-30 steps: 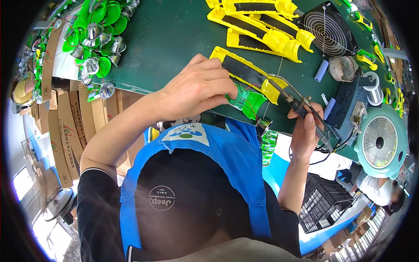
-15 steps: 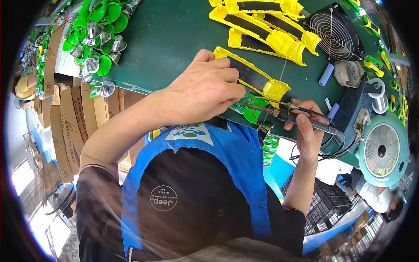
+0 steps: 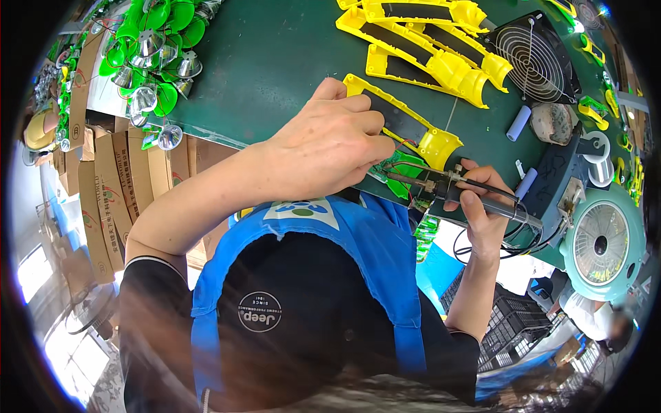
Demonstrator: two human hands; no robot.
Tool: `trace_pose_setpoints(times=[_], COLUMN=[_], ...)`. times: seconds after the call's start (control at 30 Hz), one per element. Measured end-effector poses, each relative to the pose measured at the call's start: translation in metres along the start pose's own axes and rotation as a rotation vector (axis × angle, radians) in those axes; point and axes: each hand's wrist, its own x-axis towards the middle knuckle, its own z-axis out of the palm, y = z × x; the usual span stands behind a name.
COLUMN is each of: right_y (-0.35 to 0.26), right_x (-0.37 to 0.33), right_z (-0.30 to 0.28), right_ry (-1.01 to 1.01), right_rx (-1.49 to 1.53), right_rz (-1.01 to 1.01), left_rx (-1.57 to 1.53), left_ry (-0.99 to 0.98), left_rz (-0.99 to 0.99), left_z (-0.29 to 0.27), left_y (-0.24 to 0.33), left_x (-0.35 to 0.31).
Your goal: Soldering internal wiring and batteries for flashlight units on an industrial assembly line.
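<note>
My right hand (image 3: 487, 219) grips a soldering iron (image 3: 508, 209) with a thin metal tube and black cable along it. The iron points left at a green reflector-like part (image 3: 406, 169) and a small circuit board by the table's near edge. Whether the tip touches the board I cannot make out. My left hand (image 3: 336, 143) is closed, its fingers pinched just above the board; whatever lies between them is hidden. Beyond both hands lies a yellow half-shell (image 3: 439, 146) with a dark inside, its left end partly behind my left hand. A thin red wire shows beside it.
Several yellow half-shells (image 3: 458, 77) lie stacked at the back. To the right are a black fan (image 3: 531, 58), a blue cylinder (image 3: 518, 124), a solder spool (image 3: 599, 148) on a dark box and a green round fan (image 3: 600, 241). Green parts with silver reflectors (image 3: 148, 100) are heaped at left.
The soldering iron has tilted slightly, its handle end lower, and my right hand has shifted a little with it. My left hand stays closed over nearly the same spot.
</note>
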Motion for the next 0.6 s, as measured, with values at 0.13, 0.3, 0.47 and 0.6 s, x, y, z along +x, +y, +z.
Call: trace_pose_setpoints(times=[0.13, 0.3, 0.47, 0.6], right_y=[0.001, 0.008, 0.013, 0.014], right_x=[0.001, -0.011, -0.014, -0.015], right_z=[-0.003, -0.005, -0.003, -0.004], right_ry=[-0.061, 0.103, 0.205, 0.205], right_rx=[-0.127, -0.019, 0.079, 0.076], right_rz=[-0.104, -0.164, -0.146, -0.143], left_rx=[0.012, 0.01, 0.015, -0.004], left_ry=[0.001, 0.0, 0.002, 0.002], left_rz=[-0.004, -0.011, -0.026, -0.021], left_z=[0.0, 0.0, 0.0, 0.001], left_y=[0.002, 0.002, 0.002, 0.001], left_x=[0.0, 0.0, 0.0, 0.002])
